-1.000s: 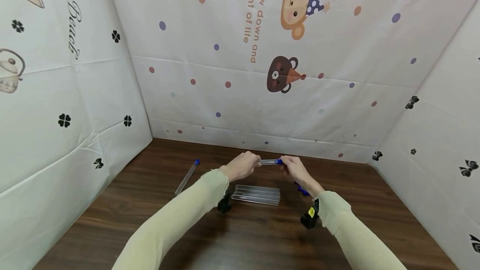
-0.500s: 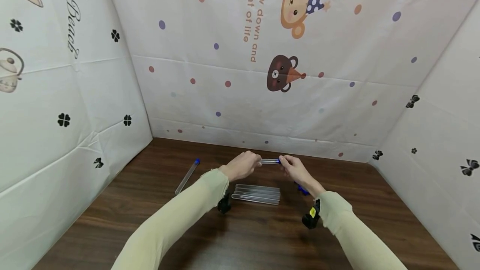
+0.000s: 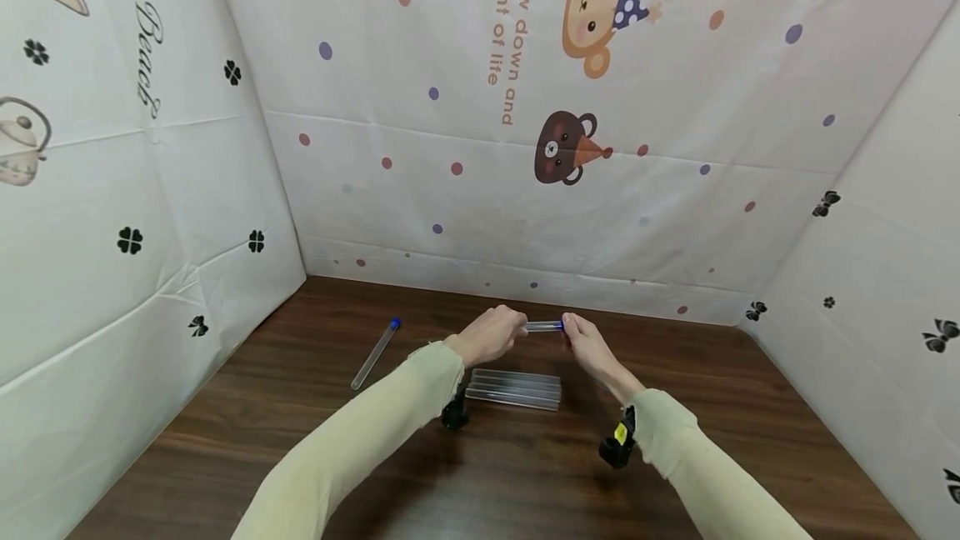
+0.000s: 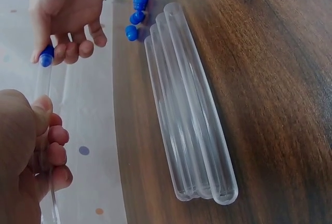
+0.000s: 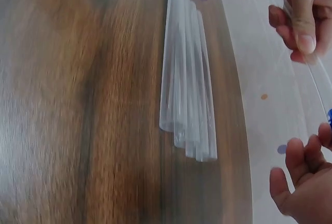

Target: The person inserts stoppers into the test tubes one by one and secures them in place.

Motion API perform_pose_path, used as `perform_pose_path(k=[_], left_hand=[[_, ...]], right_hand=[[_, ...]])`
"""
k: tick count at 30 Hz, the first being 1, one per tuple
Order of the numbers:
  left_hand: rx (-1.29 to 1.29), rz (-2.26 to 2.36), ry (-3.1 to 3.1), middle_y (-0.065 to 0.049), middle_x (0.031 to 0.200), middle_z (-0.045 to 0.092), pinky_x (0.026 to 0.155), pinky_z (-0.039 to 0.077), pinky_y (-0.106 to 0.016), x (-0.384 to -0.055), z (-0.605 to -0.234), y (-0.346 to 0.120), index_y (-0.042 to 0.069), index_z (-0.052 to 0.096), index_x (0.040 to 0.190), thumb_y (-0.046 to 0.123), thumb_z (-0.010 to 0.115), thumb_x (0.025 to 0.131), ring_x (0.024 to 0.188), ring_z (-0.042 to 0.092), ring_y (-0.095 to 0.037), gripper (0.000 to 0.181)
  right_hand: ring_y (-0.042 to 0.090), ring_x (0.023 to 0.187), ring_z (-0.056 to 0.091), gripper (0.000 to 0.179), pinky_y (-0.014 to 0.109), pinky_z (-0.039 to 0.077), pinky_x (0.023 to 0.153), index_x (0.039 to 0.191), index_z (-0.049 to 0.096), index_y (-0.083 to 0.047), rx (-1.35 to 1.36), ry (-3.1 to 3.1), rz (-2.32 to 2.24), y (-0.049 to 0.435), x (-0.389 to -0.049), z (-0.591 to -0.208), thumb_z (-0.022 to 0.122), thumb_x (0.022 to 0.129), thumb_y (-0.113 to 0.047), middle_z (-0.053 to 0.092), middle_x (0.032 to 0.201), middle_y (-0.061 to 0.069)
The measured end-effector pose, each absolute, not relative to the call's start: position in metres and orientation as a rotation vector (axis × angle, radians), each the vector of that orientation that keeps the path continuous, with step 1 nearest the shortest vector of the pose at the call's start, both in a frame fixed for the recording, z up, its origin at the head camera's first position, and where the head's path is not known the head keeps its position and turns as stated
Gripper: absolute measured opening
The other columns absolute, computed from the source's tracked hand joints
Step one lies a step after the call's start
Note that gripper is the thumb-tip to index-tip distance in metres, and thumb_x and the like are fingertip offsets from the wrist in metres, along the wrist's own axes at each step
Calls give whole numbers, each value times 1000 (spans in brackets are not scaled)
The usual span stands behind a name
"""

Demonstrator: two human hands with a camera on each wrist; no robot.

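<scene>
My left hand (image 3: pixel 491 334) grips a clear test tube (image 3: pixel 542 327) above the far part of the table, its thumb and curled fingers wrapped round the glass-like wall. At the tube's right end is a blue stopper (image 4: pixel 46 56), sitting at the mouth. The right hand (image 3: pixel 592 350) pinches this stopper between thumb and forefinger, while its other fingers curl loosely below, as the left wrist view shows. Several uncapped clear test tubes (image 3: pixel 513 390) lie side by side on the table, nearer than the hands. Loose blue stoppers (image 4: pixel 137 17) rest past their open ends.
On the left of the brown wooden table (image 3: pixel 517 482) lies another test tube (image 3: pixel 375 355) with a blue stopper in it. White printed cloth walls (image 3: pixel 450 190) enclose the table at the back and both sides. Black wrist cameras (image 3: pixel 617 450) hang under the forearms.
Both hands have shifted slightly, with the held tube and stopper between them. The right forearm has turned a little and now covers the loose stoppers in the head view.
</scene>
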State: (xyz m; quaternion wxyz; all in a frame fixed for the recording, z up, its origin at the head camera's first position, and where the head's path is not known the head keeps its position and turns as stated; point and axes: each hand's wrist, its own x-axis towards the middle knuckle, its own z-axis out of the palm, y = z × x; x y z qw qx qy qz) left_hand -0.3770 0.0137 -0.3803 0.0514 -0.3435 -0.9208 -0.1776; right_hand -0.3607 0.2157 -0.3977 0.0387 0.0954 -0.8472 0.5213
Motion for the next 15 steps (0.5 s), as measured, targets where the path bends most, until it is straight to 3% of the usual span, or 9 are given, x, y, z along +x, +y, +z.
perform_pose_path(k=[4, 15], left_hand=[[-1004, -530, -2824, -5, 115, 71, 85, 56, -27, -376, -382, 15, 7, 68, 112, 0, 55, 95, 106, 68, -19, 23], [-968, -452, -2799, -3, 114, 72, 80, 56, -25, -373, -381, 19, 8, 68, 108, -2, 58, 91, 104, 69, -17, 22]], right_hand=[[10, 59, 40, 37, 23, 33, 56, 77, 45, -5, 228, -2584, 1568, 213, -362, -399, 32, 107, -23, 45, 67, 2], [14, 59, 39, 40, 25, 32, 55, 78, 47, -4, 140, -2602, 1606, 210, -359, -393, 31, 107, -26, 46, 67, 7]])
